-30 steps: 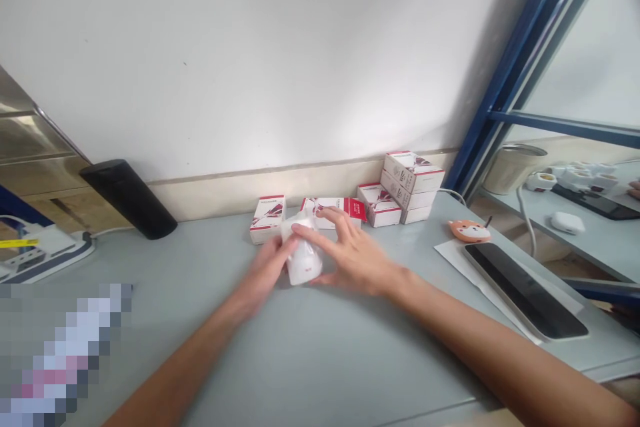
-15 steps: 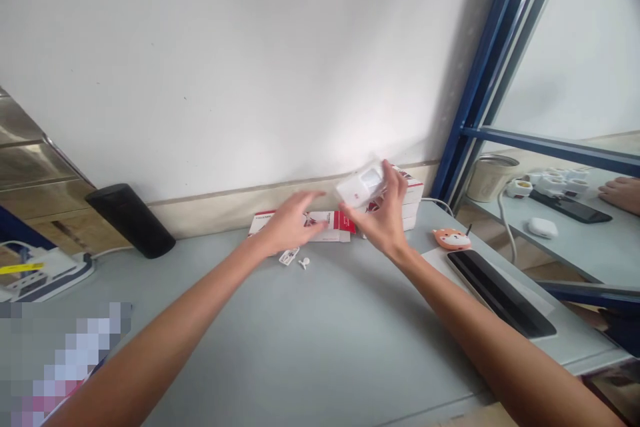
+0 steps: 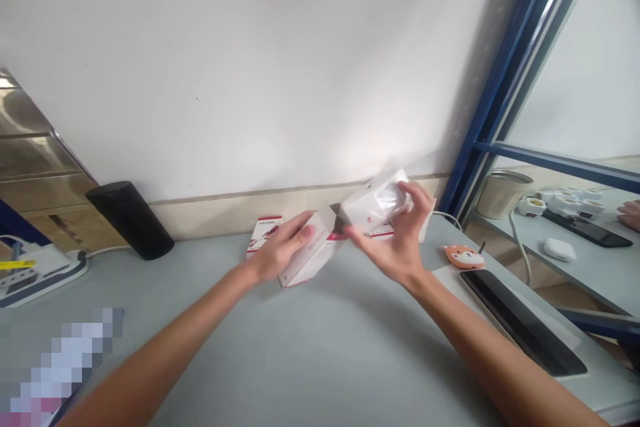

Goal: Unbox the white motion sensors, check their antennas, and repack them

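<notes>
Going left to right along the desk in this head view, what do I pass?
Flat white device → matte black cylinder → white-and-red cardboard box → clear-wrapped white packet → orange fox-shaped figurine → flat black-screened device

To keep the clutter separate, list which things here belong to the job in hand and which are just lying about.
Job in hand:
- left hand with a white-and-red carton
- right hand with a white item in clear plastic wrap
- matching carton behind them

Lying about:
- black cylinder
- orange fox-shaped figure
- dark-screened device
</notes>
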A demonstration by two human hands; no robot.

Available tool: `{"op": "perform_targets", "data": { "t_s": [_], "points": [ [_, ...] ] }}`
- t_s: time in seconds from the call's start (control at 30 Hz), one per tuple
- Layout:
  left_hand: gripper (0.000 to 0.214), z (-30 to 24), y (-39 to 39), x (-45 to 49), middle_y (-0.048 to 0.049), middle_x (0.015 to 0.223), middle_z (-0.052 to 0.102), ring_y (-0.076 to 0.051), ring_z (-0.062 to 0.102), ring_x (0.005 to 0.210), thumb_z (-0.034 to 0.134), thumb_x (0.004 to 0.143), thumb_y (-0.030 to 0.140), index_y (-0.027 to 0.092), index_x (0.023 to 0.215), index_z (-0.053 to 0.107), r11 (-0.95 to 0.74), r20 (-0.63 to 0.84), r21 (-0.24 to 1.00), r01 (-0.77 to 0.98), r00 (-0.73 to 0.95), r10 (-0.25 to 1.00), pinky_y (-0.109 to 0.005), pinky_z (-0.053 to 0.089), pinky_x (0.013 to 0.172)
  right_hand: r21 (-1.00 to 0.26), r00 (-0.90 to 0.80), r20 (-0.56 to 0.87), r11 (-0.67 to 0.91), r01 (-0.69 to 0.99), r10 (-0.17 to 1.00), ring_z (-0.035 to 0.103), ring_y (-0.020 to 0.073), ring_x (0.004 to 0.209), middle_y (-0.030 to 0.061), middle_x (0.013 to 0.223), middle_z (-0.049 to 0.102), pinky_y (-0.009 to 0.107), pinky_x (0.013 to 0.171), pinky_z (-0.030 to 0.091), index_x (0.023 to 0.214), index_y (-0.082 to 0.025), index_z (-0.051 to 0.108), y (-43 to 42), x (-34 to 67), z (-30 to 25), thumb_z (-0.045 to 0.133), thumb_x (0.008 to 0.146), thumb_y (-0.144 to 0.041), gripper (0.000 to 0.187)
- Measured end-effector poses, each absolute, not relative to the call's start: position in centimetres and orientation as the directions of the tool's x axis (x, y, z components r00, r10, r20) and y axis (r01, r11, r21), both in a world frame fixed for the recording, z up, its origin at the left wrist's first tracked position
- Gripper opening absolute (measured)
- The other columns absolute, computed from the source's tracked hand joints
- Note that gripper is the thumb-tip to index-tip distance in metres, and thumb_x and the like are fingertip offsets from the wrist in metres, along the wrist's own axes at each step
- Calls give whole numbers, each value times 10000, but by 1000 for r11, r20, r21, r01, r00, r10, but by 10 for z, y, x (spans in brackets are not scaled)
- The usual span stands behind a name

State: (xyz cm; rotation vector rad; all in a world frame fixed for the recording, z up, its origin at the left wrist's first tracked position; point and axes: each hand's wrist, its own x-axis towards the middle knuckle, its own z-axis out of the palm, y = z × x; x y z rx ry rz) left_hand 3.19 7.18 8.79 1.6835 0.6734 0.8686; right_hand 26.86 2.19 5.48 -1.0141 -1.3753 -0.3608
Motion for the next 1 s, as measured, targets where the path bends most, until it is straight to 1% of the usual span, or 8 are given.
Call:
{"op": "perform_targets", "data": {
  "t_s": [0.1, 0.33, 0.5, 0.57, 0.67, 0.73, 0.83, 1.0],
  "points": [
    [488, 79, 45, 14, -104, 1205, 755, -297, 695, 1069, 546, 1021, 609, 230, 1265, 734, -323, 221, 945, 42, 647, 730, -355, 514, 944, -341, 103, 917, 625, 702, 385, 364, 400, 1412, 150, 1405, 313, 624, 1128, 465, 1487, -341, 205, 8, 251, 57, 778, 796, -643, 947],
    [522, 61, 8, -17, -116, 1145, 758, -275, 709, 979, 453, 1057, 605, 234, 1351, 674, -67, 46, 998, 0, 728, 684, -345, 522, 850, -388, -18, 852, 653, 650, 524, 362, 411, 1401, 148, 1403, 298, 573, 986, 559, 1481, -356, 265, -4, 239, 48, 809, 813, -535, 880],
    [497, 46, 7, -17, -98, 971, 747, -231, 680, 829, 487, 1044, 606, 184, 1111, 741, -14, 66, 997, -80, 704, 707, -320, 511, 763, -496, -134, 742, 673, 548, 657, 376, 390, 1402, 151, 1428, 327, 599, 1106, 498, 1536, -328, 301, -1, 237, 34, 745, 857, -634, 867],
    [526, 42, 7, -13, -88, 907, 733, -216, 665, 770, 478, 1037, 632, 179, 1017, 745, 41, 57, 991, -126, 689, 722, -313, 503, 724, -564, -143, 696, 660, 496, 703, 424, 371, 1367, 149, 1425, 362, 586, 1092, 514, 1543, -327, 334, -2, 236, 34, 668, 900, -686, 809],
    [574, 39, 4, -5, -91, 878, 736, -218, 671, 754, 479, 1016, 685, 178, 994, 748, 114, 33, 976, -185, 644, 764, -324, 507, 716, -612, -203, 655, 668, 423, 728, 499, 348, 1348, 147, 1466, 436, 575, 1113, 506, 1563, -327, 359, -9, 231, 37, 514, 994, -685, 689],
    [601, 37, 2, 0, -99, 872, 745, -233, 685, 765, 478, 1003, 711, 175, 1012, 752, 118, 41, 966, -231, 585, 810, -345, 522, 736, -585, -270, 657, 702, 407, 704, 512, 348, 1391, 136, 1486, 512, 589, 1157, 468, 1583, -332, 351, -16, 226, 39, 469, 1034, -638, 639],
    [580, 32, 0, 2, -102, 892, 760, -249, 701, 787, 498, 999, 703, 182, 1037, 750, 83, 78, 956, -282, 516, 853, -371, 539, 767, -452, -369, 685, 763, 462, 628, 446, 373, 1498, 118, 1434, 631, 618, 1182, 434, 1568, -329, 405, -26, 217, 40, 567, 1017, -542, 612],
    [456, 26, 5, -3, -93, 1152, 776, -291, 723, 1037, 590, 1004, 586, 245, 1283, 706, 28, 98, 974, -223, 535, 839, -389, 547, 890, -300, -414, 709, 775, 556, 571, 464, 353, 1506, 87, 1296, 741, 602, 1185, 432, 1522, -312, 482, -30, 212, 43, 646, 978, -317, 568]
  ]
}}
